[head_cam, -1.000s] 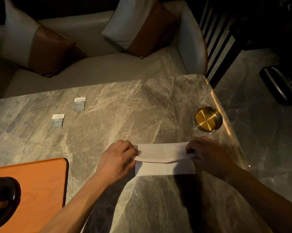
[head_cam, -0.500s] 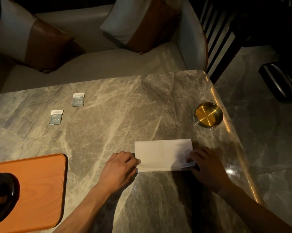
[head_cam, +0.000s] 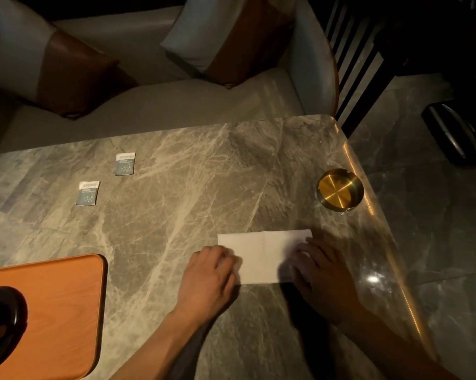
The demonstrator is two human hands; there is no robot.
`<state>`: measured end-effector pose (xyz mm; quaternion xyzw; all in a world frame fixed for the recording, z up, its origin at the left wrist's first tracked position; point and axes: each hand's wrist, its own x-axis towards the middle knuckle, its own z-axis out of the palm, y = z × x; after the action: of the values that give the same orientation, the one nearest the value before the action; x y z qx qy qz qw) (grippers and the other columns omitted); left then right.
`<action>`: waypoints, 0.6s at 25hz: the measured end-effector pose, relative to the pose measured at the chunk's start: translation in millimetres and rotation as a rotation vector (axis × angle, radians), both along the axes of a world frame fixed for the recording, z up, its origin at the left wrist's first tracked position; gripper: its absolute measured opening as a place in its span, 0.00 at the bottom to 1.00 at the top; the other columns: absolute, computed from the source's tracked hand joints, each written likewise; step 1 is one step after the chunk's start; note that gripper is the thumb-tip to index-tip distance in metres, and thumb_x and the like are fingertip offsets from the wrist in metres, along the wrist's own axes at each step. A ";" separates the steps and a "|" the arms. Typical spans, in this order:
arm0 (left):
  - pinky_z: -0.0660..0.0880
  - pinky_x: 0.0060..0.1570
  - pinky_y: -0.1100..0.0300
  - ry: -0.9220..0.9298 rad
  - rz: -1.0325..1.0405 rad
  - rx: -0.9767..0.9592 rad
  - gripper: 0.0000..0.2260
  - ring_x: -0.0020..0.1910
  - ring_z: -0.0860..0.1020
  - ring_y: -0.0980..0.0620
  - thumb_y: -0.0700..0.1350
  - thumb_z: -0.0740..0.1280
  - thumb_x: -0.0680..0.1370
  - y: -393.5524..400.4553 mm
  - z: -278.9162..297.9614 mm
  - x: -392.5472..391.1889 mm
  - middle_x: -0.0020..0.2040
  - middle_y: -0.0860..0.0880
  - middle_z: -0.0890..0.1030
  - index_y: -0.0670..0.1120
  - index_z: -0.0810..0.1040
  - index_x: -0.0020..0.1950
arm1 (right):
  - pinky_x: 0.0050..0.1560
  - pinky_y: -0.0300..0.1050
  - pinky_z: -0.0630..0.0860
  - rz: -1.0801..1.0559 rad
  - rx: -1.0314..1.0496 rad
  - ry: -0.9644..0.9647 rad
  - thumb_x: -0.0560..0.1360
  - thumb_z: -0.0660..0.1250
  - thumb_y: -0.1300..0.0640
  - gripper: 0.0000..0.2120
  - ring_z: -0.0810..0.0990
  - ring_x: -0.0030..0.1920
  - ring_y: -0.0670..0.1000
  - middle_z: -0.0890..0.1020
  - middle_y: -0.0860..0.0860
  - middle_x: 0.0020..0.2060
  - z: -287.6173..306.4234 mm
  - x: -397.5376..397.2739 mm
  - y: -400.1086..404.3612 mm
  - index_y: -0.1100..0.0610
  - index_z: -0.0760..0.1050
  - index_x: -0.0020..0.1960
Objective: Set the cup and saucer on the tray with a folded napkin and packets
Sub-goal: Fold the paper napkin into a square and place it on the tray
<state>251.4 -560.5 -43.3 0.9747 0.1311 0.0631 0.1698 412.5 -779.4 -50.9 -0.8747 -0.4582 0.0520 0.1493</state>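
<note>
A white napkin (head_cam: 261,256) lies folded in half on the grey marble table (head_cam: 176,215). My left hand (head_cam: 209,281) presses its left edge with curled fingers. My right hand (head_cam: 322,281) lies flat on its right end, covering that corner. An orange wooden tray (head_cam: 67,311) sits at the lower left, and a dark cup and saucer (head_cam: 1,322) stand on it, partly cut off by the frame edge. Two small grey-blue packets lie on the table far left, one (head_cam: 87,193) nearer and one (head_cam: 125,164) farther back.
A round brass ashtray (head_cam: 339,191) stands near the table's right edge. Behind the table is a pale sofa (head_cam: 149,100) with two white-and-brown cushions. The floor drops away to the right, with a dark object (head_cam: 456,133) on it.
The raised upper flap of the napkin has come down toward me, so the napkin lies flat and folded. Both hands have shifted from pinching its ends to pressing on it.
</note>
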 end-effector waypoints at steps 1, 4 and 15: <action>0.69 0.53 0.54 -0.025 0.001 -0.016 0.12 0.54 0.74 0.48 0.49 0.63 0.77 -10.6 1.4 13.6 0.56 0.49 0.76 0.48 0.78 0.58 | 0.68 0.57 0.69 -0.018 0.003 0.002 0.78 0.58 0.47 0.18 0.71 0.68 0.57 0.78 0.52 0.62 0.5 -1.9 13.6 0.53 0.76 0.62; 0.58 0.74 0.48 0.115 0.033 -0.002 0.21 0.76 0.62 0.46 0.53 0.55 0.82 -37.9 -4.0 45.5 0.75 0.47 0.67 0.47 0.69 0.73 | 0.72 0.65 0.61 -0.033 -0.120 0.014 0.79 0.56 0.44 0.26 0.63 0.75 0.60 0.70 0.55 0.73 -2.3 -2.4 42.8 0.55 0.67 0.73; 0.43 0.76 0.47 0.328 0.064 0.084 0.32 0.79 0.42 0.48 0.63 0.46 0.83 -19.6 -41.8 37.1 0.81 0.45 0.46 0.46 0.47 0.81 | 0.74 0.67 0.56 -0.041 -0.245 0.047 0.79 0.46 0.36 0.32 0.53 0.78 0.58 0.59 0.55 0.78 -24.4 0.9 36.5 0.52 0.56 0.78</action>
<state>288.6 -580.2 -85.1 0.9734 0.1856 -0.0861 0.1032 413.4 -743.0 -75.3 -0.8940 -0.4269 0.1251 0.0528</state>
